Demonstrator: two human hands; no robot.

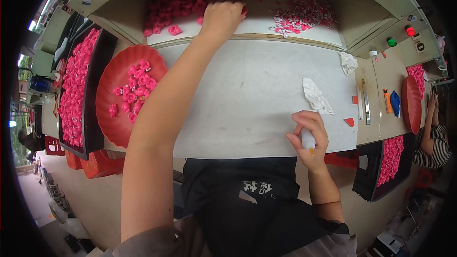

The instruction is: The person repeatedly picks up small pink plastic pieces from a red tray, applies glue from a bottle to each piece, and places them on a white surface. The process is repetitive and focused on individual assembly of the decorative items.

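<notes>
Our right hand [312,135] has its fingers closed around a small squeeze bottle [308,139]. The bottle is pale and cloudy, with a yellow-brown tip pointing toward us. It is over the near right part of the white sheet [238,90]. Our left hand [222,18] reaches to the pile of pink toy pieces [178,2]. They look lumpy and bright. One pokes out beside that hand, but we can't tell if we grip it.

The shelf [261,18] bears heaps of pink pieces [176,7], and the bench [388,74] carries a white sheet [238,95] with crumpled tissues [316,97].
</notes>
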